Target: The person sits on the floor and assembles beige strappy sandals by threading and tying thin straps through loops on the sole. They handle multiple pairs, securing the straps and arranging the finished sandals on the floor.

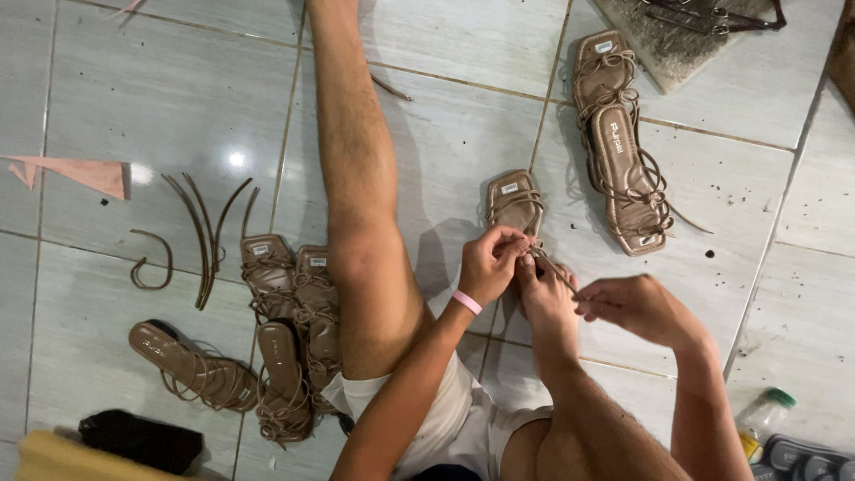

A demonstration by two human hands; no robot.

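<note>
Brown strappy sandal [514, 201] flat on the grey tiled floor [445, 134], heel end pinned under a bare foot [545, 303]. Left hand [492, 263] pinched on a thin brown strap [554, 265] at the sandal's back; right hand [634, 305] gripping the same strap's free end, just beside the foot. More brown sandals [287, 330] heaped left of the outstretched leg [356, 178], loose straps [207, 233] beyond them, another pair of sandals [619, 142] well apart at upper right.

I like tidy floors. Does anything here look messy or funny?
Yes. Loose brown straps lie scattered on the floor tiles with a torn pink scrap. Both hands work a thin strap on a sandal pinned under the person's foot.
</note>
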